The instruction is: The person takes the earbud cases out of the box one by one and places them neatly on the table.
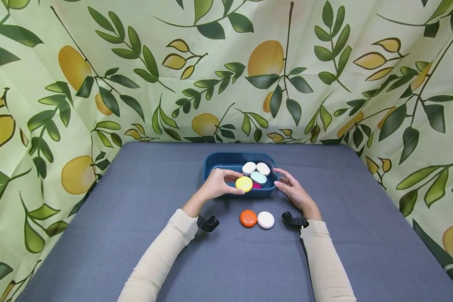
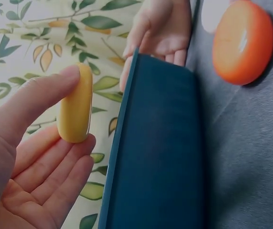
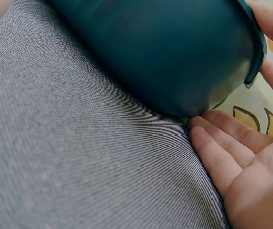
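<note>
Between its thumb and fingers my left hand (image 1: 219, 183) pinches a yellow round disc (image 1: 244, 184), held above the near side of a dark blue bin (image 1: 220, 159). The left wrist view shows the yellow disc (image 2: 75, 107) edge-on, thick and rounded, beside the bin's rim. My right hand (image 1: 295, 192) rests its fingertips against the bin's right end, the fingers fairly straight; the right wrist view shows the fingers (image 3: 219, 152) touching the wall. Inside the bin lie two white discs (image 1: 263, 169), a pale blue disc (image 1: 258, 178) and something pink (image 1: 256, 185), mostly hidden.
An orange disc (image 1: 248, 218) and a white disc (image 1: 265, 220) lie side by side on the grey cloth-covered table (image 1: 135, 235), in front of the bin. A leaf-and-fruit patterned curtain (image 1: 226, 54) hangs behind the table and along both sides.
</note>
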The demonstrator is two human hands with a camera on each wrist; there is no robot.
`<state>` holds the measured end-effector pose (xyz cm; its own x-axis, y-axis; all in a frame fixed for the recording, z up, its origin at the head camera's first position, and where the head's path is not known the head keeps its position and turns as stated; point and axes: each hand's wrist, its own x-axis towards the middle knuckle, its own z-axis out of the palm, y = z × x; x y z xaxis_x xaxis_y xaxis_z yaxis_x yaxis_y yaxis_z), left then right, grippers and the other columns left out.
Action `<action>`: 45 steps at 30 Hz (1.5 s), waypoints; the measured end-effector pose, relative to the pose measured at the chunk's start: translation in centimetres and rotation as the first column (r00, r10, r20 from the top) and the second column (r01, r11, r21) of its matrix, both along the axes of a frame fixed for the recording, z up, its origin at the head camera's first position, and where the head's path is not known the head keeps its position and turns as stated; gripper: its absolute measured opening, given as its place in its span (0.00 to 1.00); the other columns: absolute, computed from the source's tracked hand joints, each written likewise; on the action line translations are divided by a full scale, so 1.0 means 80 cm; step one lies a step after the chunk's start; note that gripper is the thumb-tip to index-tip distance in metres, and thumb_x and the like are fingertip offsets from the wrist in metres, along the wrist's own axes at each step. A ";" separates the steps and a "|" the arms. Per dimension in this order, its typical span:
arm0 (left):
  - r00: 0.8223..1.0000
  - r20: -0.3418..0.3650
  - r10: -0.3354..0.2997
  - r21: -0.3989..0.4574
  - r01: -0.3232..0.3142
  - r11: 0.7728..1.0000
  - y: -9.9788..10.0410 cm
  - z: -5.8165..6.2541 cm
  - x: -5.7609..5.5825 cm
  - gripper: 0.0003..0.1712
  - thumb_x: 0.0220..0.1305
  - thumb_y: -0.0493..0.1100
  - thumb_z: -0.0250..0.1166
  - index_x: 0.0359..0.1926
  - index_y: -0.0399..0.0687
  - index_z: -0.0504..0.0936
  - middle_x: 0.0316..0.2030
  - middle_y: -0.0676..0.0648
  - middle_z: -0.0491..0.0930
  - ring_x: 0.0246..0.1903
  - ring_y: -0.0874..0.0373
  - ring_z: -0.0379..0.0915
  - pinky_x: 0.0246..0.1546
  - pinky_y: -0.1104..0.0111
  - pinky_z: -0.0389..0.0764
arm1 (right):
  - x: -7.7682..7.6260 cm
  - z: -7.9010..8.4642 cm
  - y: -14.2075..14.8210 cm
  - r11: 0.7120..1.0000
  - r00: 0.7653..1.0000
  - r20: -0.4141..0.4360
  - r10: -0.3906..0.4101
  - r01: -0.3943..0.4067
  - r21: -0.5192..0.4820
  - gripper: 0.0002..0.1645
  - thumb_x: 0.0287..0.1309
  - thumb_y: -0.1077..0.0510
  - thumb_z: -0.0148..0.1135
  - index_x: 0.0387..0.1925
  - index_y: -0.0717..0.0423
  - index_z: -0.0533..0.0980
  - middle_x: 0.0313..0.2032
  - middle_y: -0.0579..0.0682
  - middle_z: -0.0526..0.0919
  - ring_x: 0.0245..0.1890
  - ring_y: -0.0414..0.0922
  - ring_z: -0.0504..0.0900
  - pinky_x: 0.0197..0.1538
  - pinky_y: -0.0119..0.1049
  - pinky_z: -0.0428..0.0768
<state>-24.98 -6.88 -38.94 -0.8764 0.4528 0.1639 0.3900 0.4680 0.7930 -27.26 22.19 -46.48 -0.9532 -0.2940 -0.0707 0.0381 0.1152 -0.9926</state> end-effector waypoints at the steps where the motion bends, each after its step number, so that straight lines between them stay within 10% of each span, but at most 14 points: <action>1: 1.000 -0.001 -0.005 0.004 0.005 1.000 -0.001 0.000 0.003 0.29 0.45 0.41 0.78 0.51 0.40 0.83 0.46 0.40 0.86 0.45 0.50 0.85 0.51 0.60 0.83 | 0.000 0.000 0.000 1.000 1.000 -0.001 0.000 0.000 0.000 0.36 0.69 0.56 0.53 0.73 0.53 0.52 0.73 0.68 0.48 0.73 0.62 0.54 0.76 0.57 0.51; 19: 0.998 0.034 -0.045 0.021 0.045 0.999 -0.027 -0.029 0.044 0.29 0.45 0.39 0.78 0.51 0.36 0.82 0.48 0.38 0.85 0.46 0.49 0.84 0.53 0.61 0.83 | 0.003 0.003 0.004 1.000 1.000 -0.001 -0.007 0.007 -0.018 0.36 0.68 0.56 0.54 0.72 0.52 0.53 0.74 0.68 0.46 0.75 0.61 0.51 0.76 0.57 0.51; 45: 0.980 0.110 -0.163 -0.092 0.173 0.980 -0.042 -0.055 0.051 0.27 0.40 0.39 0.80 0.46 0.37 0.85 0.43 0.40 0.87 0.44 0.53 0.85 0.49 0.72 0.84 | 0.000 -0.002 0.000 1.000 1.000 -0.015 0.005 -0.006 -0.012 0.35 0.69 0.57 0.53 0.72 0.54 0.53 0.75 0.67 0.45 0.75 0.62 0.47 0.76 0.59 0.50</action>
